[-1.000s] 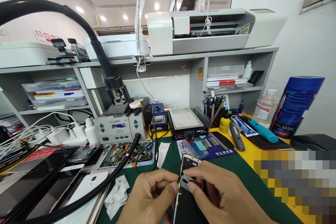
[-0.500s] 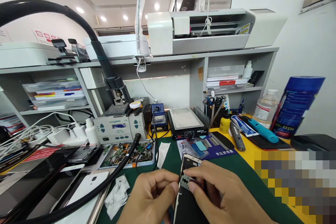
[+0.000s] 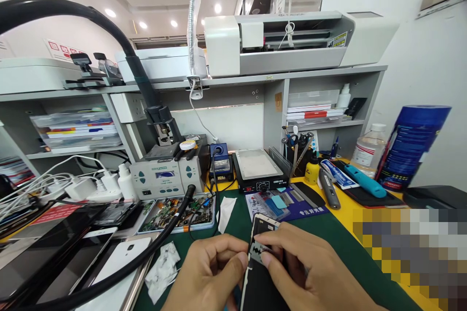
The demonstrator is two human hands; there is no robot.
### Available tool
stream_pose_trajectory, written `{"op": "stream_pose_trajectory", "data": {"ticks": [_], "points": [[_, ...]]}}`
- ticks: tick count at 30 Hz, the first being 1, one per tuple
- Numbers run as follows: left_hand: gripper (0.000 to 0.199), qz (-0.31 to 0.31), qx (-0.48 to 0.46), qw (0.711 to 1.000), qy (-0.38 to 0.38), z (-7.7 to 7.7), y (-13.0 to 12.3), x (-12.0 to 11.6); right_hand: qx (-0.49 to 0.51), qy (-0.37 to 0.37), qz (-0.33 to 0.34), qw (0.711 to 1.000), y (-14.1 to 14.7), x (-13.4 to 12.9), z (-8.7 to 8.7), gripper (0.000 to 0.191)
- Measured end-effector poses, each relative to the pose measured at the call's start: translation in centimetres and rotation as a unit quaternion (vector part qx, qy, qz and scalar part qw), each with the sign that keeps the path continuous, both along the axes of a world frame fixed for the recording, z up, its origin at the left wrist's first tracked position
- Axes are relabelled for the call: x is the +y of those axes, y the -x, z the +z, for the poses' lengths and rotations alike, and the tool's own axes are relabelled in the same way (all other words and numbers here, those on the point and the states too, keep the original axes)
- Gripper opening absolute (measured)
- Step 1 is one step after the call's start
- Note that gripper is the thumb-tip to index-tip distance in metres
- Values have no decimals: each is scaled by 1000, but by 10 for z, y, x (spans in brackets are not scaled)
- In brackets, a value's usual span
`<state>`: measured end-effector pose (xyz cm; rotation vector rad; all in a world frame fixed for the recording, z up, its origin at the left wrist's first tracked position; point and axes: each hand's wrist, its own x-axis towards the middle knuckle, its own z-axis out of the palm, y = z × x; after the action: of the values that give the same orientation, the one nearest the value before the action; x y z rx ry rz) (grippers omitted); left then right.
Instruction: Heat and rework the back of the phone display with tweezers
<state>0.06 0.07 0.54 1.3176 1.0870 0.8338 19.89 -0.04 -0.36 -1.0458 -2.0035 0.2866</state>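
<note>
A razor blade (image 3: 257, 251) is pinched between the thumb and fingers of my right hand (image 3: 310, 267). It lies flat against a black phone frame (image 3: 260, 286) with a pale rim, low in the middle of the view. My left hand (image 3: 213, 269) is closed at the phone's left edge, thumb and forefinger pressed against the rim beside the blade. The phone tilts away from me, its far end above the green mat (image 3: 241, 226). My palms and the phone's near end are partly hidden.
Left lie several phones and tablets (image 3: 120, 262), crumpled tissue (image 3: 164, 269) and a tray of circuit boards (image 3: 146, 228). A black hose (image 3: 146, 260) crosses them. Ahead stand a heating plate (image 3: 259, 165) and a hot-air station (image 3: 166, 177). A blue-handled tool (image 3: 367, 182) and grey cutter (image 3: 329, 189) lie right.
The razor blade has tilted slightly against the phone frame. Both hands keep nearly the same place and grip.
</note>
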Motion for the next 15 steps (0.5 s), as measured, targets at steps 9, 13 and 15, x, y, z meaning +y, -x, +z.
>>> {"op": "stream_pose_trajectory", "data": {"ticks": [9, 13, 15], "points": [[71, 0, -8, 1000, -1, -2, 0, 0, 45, -19, 6, 999, -1, -3, 1, 21], [72, 1, -26, 1000, 11, 0, -1, 0, 121, -8, -7, 993, -5, -5, 2, 17], [67, 11, -35, 999, 5, 0, -1, -2, 131, -25, -7, 991, -6, -6, 4, 18]]}}
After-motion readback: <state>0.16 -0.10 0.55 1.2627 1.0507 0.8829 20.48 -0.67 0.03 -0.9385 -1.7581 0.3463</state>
